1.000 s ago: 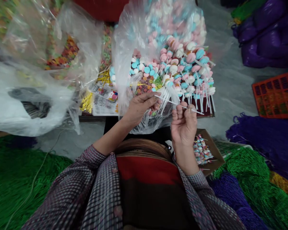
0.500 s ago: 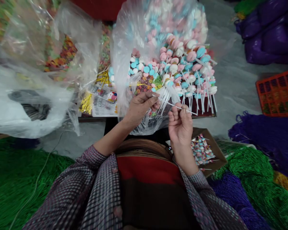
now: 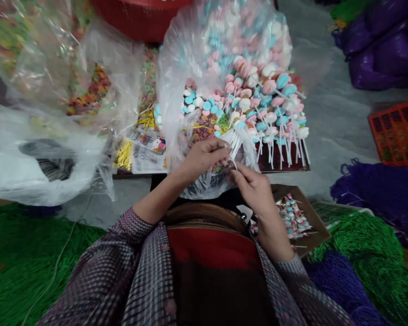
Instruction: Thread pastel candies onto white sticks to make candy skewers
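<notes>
My left hand [image 3: 209, 154] is closed in a pinch, its fingertips by the end of a thin white stick [image 3: 234, 165]. What sits inside that pinch is too small to make out. The thumb and fingers of my right hand [image 3: 253, 183] are closed on the stick, close beside the left fingertips. Both hands are over the front of an open clear plastic bag [image 3: 204, 183]. Just beyond them lies a bunch of loose white sticks [image 3: 237, 137]. Ring-shaped gummy candies [image 3: 202, 129] and pink, blue and white round candies [image 3: 206, 105] fill the bag.
Candy skewers [image 3: 275, 108] are piled at the table's right, sticks overhanging its edge. Yellow twist ties [image 3: 124, 154] lie at left near more bags of gummies [image 3: 91, 95]. A cardboard box [image 3: 314, 226] of wrapped skewers stands below right. A red basket [image 3: 139, 20] sits behind.
My right hand has turned over, palm now facing down, and come in against my left hand. The white stick, earlier stretched between both hands, now points down between the fingertips.
</notes>
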{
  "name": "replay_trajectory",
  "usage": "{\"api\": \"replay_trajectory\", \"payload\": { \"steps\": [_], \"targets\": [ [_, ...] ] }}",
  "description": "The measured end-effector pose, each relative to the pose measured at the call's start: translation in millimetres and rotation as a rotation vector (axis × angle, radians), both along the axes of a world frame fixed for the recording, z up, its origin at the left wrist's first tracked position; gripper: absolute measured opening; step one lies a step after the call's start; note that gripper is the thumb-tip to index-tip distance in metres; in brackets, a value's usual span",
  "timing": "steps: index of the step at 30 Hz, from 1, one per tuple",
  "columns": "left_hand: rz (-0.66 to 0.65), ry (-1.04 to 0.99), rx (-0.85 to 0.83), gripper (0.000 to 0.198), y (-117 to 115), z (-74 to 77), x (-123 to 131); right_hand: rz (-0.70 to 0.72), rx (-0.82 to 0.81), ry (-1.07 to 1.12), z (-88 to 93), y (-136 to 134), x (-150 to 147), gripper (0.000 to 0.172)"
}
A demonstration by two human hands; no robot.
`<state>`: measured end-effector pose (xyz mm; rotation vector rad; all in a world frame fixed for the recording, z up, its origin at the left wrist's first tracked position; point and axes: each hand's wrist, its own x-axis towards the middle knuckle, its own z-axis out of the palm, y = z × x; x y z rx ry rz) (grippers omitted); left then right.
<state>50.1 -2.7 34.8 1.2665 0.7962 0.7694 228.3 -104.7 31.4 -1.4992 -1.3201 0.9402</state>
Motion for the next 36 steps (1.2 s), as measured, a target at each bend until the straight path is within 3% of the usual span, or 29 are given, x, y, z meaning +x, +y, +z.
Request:
{"api": "replay_trajectory", "payload": {
  "steps": [3,7,10,13,16,19,24,31,36],
  "targets": [
    [-0.055,0.117,0.139,0.029,15.5,3.2,-1.1,-0.067,-0.077,0.072,-12.3,2.5,-7.6,0.029],
    [0.183,0.523,0.537,0.027,78.4,0.5,-12.4,-0.142,-0.088,0.220,-20.5,1.9,-5.7,0.033],
    [0.269,0.836,0.684,0.021,132.9,-17.1,-12.6,-0.145,-0.091,0.251,-17.9,-0.7,-8.7,0.035],
    [0.268,0.979,0.709,0.017,164.4,-40.7,-7.2,-0.143,-0.089,0.249,-15.3,-3.6,-14.1,0.036],
    [0.251,1.003,0.728,0.022,168.7,-56.1,-7.3,-0.160,-0.078,0.256,-17.3,-6.3,-15.5,0.035],
    [0.266,0.974,0.755,0.023,160.8,-58.2,-14.7,-0.184,-0.071,0.270,-22.1,-8.1,-13.7,0.036],
    [0.191,1.005,0.738,0.032,152.3,-46.5,-18.3,-0.200,-0.068,0.309,-25.7,-9.3,-15.9,0.036],
    [0.030,1.215,0.804,0.041,151.6,-23.3,3.8,-0.202,-0.073,0.312,-27.9,-13.4,-18.3,0.035],
    [0.098,1.254,0.700,0.036,160.4,-14.9,8.7,-0.135,-0.079,0.262,-21.8,-12.1,-21.4,0.038]
  ]
}}
